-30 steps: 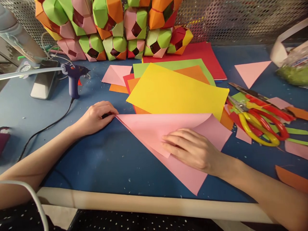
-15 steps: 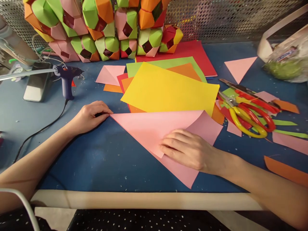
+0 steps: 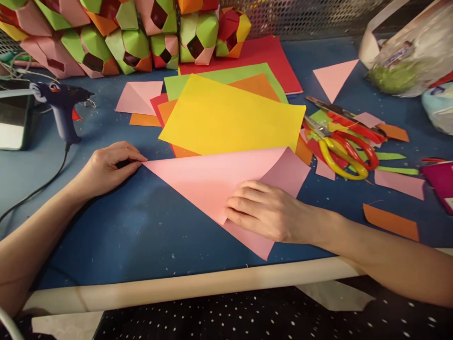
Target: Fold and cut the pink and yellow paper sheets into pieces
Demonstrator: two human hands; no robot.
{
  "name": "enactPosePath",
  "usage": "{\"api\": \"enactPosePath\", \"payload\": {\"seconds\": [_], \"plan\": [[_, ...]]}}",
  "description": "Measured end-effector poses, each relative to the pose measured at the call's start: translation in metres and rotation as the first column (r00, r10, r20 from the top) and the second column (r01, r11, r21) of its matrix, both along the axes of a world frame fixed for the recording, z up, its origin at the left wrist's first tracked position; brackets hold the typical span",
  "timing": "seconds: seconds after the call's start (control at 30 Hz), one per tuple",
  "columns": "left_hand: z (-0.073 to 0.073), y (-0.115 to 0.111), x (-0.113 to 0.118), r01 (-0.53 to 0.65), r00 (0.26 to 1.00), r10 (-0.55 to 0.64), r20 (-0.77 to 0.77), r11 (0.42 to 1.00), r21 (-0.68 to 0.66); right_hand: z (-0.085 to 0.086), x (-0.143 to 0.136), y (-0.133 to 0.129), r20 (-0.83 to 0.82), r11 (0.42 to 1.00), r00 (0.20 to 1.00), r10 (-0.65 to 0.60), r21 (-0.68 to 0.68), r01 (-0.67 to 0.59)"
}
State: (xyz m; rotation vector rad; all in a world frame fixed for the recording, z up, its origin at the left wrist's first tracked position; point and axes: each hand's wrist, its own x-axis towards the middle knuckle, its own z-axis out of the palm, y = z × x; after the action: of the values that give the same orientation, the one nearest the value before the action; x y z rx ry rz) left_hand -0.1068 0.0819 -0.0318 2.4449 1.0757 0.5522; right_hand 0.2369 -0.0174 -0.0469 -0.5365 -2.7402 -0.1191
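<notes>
A pink paper sheet (image 3: 198, 177) lies on the blue table, folded over diagonally, its long fold along the top and a pointed corner at the left. My left hand (image 3: 115, 165) pinches that left corner between thumb and fingers. My right hand (image 3: 265, 210) lies on the folded flap near the sheet's middle, fingers together and pressed down, covering part of the flap's edge. The flap's lower tip lies close to the sheet's lower left edge. Under the fold's upper edge is a yellow sheet (image 3: 233, 118).
Orange, green and red (image 3: 283, 66) sheets lie beneath the yellow one. Scissors (image 3: 343, 156) rest among paper scraps at the right. A glue gun (image 3: 63, 108) and its cord lie left. Folded paper modules (image 3: 132, 49) stand at the back, beside a pink triangle (image 3: 334, 78) farther right.
The view has shifted right and tilted. My right hand has drawn the flap slightly, so its tip now sits nearer the sheet's lower left edge. My left hand still holds the corner.
</notes>
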Motion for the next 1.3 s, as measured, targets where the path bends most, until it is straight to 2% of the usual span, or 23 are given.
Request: {"api": "enactPosePath", "payload": {"seconds": [0.23, 0.5, 0.97, 1.2, 1.3], "plan": [[-0.003, 0.002, -0.001, 0.021, 1.000, -0.021, 0.008, 1.000, 0.014, 0.002, -0.001, -0.001, -0.005, 1.000, 1.000, 0.004, -0.006, -0.004], [-0.004, 0.004, -0.002, 0.032, 0.999, -0.032, 0.007, 0.999, 0.037, 0.011, -0.004, 0.000, 0.039, 1.000, 0.999, 0.007, 0.000, -0.007], [0.000, 0.002, -0.001, -0.021, 0.999, 0.021, -0.025, 0.999, -0.024, 0.013, -0.004, 0.000, 0.035, 1.000, 0.999, -0.004, -0.002, 0.004], [0.001, 0.001, 0.000, -0.044, 0.998, 0.042, -0.035, 0.998, -0.039, 0.014, 0.000, -0.004, 0.089, 0.998, 0.996, -0.005, -0.060, 0.010], [0.001, 0.000, 0.001, -0.065, 0.997, 0.063, -0.038, 0.996, -0.057, 0.014, -0.001, -0.008, 0.049, 0.998, 0.999, -0.016, -0.060, 0.018]]}}
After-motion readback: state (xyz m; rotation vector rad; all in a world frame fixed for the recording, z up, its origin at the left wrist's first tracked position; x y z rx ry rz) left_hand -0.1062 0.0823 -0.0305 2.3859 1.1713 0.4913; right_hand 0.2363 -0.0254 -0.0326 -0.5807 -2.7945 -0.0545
